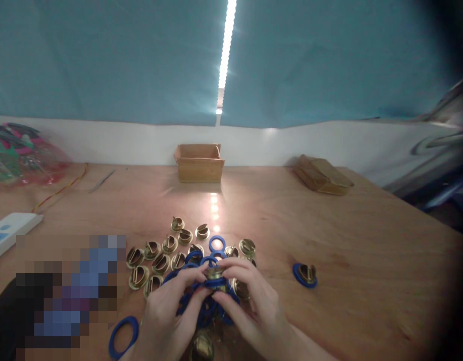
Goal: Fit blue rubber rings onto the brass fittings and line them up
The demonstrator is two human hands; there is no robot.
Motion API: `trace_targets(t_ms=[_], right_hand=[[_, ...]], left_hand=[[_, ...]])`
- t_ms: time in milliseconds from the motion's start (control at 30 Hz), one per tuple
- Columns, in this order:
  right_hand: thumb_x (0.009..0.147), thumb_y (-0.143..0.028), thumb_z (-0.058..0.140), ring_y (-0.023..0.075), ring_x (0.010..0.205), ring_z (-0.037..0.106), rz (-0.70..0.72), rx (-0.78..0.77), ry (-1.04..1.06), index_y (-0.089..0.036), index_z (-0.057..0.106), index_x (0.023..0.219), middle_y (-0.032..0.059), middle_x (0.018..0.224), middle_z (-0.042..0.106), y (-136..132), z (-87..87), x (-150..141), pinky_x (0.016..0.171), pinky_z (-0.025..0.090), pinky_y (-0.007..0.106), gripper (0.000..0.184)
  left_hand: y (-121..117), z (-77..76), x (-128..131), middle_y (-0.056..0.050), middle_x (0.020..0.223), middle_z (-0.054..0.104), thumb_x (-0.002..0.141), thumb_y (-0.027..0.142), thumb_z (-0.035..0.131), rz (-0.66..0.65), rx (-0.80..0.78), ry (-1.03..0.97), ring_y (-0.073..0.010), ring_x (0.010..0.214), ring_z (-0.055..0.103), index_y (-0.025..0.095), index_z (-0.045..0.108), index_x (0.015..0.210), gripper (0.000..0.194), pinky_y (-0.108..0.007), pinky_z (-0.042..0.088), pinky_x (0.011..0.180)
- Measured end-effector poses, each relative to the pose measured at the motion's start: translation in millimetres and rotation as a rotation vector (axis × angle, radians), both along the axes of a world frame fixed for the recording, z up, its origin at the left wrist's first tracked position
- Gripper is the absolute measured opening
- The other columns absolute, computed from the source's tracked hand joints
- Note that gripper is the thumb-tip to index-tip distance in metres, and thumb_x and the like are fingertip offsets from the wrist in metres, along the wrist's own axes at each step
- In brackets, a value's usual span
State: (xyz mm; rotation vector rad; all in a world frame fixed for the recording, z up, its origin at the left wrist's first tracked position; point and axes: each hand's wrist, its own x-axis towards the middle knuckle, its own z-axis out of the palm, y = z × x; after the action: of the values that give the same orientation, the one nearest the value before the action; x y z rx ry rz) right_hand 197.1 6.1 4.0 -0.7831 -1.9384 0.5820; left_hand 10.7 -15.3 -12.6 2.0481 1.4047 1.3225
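Note:
My left hand (174, 306) and my right hand (252, 301) meet at the front middle of the table. Between their fingertips and thumbs they pinch a brass-coloured round metal fitting (215, 273) with a blue ring (215, 283) around it. Whether the ring is fully seated I cannot tell. Under and behind the hands lies a heap of loose blue rings, partly hidden; one ring (216, 244) shows just beyond them. Several more brass fittings (139, 277) spread to the left and behind. Close to me, below the hands, sits a domed brass piece (201, 347).
At right lies a fitting with a blue ring (305, 275). A loose blue ring (124, 337) is at front left. An open cardboard box (199, 170) and a folded brown packet (323, 174) stand at the back. A white power strip (13, 230) and a pixelated patch are at left.

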Motion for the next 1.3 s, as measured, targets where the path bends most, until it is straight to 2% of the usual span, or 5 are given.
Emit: trace_targets(t_ms=[367, 533, 900, 1100, 1300], right_hand=[[0.087, -0.007, 0.061, 0.0189, 0.111, 0.062, 0.043, -0.084, -0.005, -0.021, 0.048, 0.127, 0.0079, 0.121, 0.062, 1, -0.2, 5, 0.096, 0.052, 0.029, 0.045], [0.085, -0.009, 0.065, 0.015, 0.09, 0.064, 0.025, -0.181, 0.031, -0.024, 0.051, 0.114, 0.0034, 0.109, 0.063, 2, -2.2, 4, 0.078, 0.055, 0.025, 0.036], [0.083, -0.009, 0.067, 0.0156, 0.078, 0.059, 0.051, -0.181, 0.08, -0.023, 0.049, 0.087, 0.0004, 0.086, 0.057, -1, 0.4, 0, 0.067, 0.05, 0.027, 0.023], [0.08, -0.011, 0.068, 0.015, 0.072, 0.058, 0.061, -0.185, 0.114, -0.023, 0.05, 0.086, -0.0001, 0.083, 0.057, -3, 5.3, -3, 0.062, 0.048, 0.025, 0.022], [0.094, -0.025, 0.051, 0.0157, 0.075, 0.057, 0.101, -0.448, 0.247, -0.022, 0.054, 0.096, 0.0031, 0.089, 0.055, 0, 5.9, 1, 0.064, 0.051, 0.026, 0.005]], left_hand=[[-4, -2.1, 2, 0.001, 0.084, 0.073, 0.088, 0.011, 0.058, -0.01, -0.034, -0.044, -0.0129, 0.074, 0.076, 0.024, 0.049, 0.101, 0.02, -0.016, 0.06, 0.067], [-4, 0.7, 4, 0.001, 0.083, 0.073, 0.087, 0.008, 0.056, -0.034, -0.041, -0.064, -0.0124, 0.076, 0.076, 0.023, 0.049, 0.102, 0.022, -0.014, 0.06, 0.068], [-6, 2.4, 3, -0.001, 0.082, 0.07, 0.086, 0.005, 0.053, -0.103, 0.016, -0.034, -0.0125, 0.068, 0.072, 0.021, 0.048, 0.104, 0.024, -0.018, 0.059, 0.064], [-7, 1.9, 1, -0.002, 0.084, 0.07, 0.087, 0.007, 0.055, -0.122, -0.012, -0.01, -0.0142, 0.073, 0.073, 0.023, 0.049, 0.104, 0.024, -0.02, 0.059, 0.066], [-6, 7.4, 3, -0.003, 0.088, 0.071, 0.086, 0.01, 0.058, -0.084, 0.018, 0.045, -0.0163, 0.078, 0.073, 0.022, 0.052, 0.106, 0.024, -0.024, 0.06, 0.071]])
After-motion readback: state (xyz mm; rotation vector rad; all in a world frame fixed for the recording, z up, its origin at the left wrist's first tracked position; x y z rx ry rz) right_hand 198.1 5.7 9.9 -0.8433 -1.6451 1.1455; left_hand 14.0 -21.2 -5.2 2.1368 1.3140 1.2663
